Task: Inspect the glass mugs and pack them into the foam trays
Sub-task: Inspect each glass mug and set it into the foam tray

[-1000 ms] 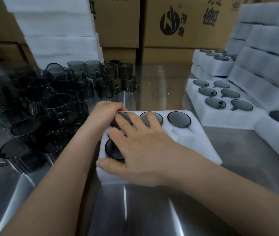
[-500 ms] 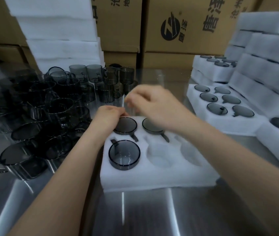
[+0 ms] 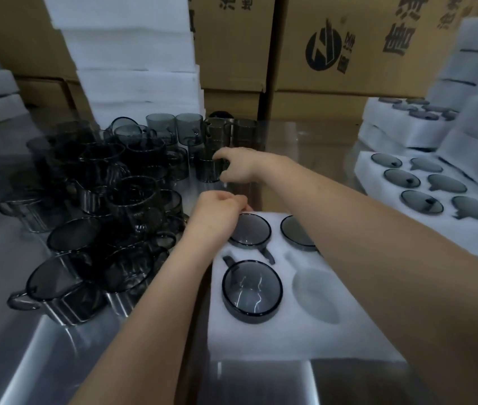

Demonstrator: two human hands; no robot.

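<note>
Currently pinching a loose smoked-glass mug (image 3: 207, 171) at its side with the right hand (image 3: 242, 168), at the right edge of the mug cluster (image 3: 121, 200) on the steel table (image 3: 27, 361), just beyond the foam tray (image 3: 261, 343). Resting the left hand (image 3: 217, 213), fingers curled, on the tray's far-left corner against the rim of the back-left packed mug (image 3: 251, 230); grip there not determinable.

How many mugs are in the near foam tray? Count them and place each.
3 in the near foam tray: front-left mug, back-left mug, back-middle mug. The right forearm covers the tray's right side, so more may be hidden.
</note>
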